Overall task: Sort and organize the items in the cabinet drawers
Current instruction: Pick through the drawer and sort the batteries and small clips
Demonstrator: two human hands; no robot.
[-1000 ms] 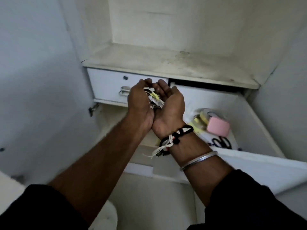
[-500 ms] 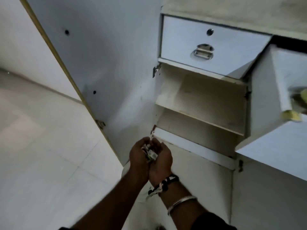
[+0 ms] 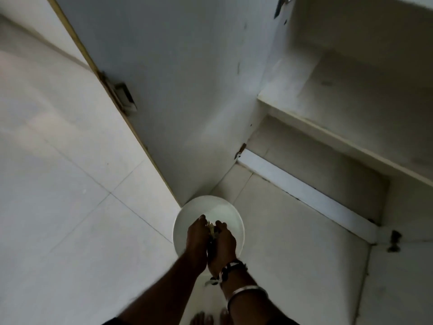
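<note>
My left hand [image 3: 196, 240] and my right hand [image 3: 223, 245] are cupped together around a small bundle of small items [image 3: 212, 229], whitish and yellowish, too blurred to identify. Both hands hover directly over a round white bowl [image 3: 230, 215] that stands on the tiled floor at the foot of the cabinet. The bundle peeks out between my fingertips. My right wrist carries a black-and-white thread band and a metal bangle. The drawers are out of view.
The open cabinet door [image 3: 178, 90] stands to the left of the bowl, its hinge [image 3: 124, 97] on the edge. Lower cabinet shelves [image 3: 346, 137] lie to the right, above a white plinth [image 3: 304, 195]. My bare toes [image 3: 206, 317] show at the bottom.
My cupped hands carried the small items down from the drawer level to just above the white bowl on the floor. My head tilted downward, so the drawers left the view.
</note>
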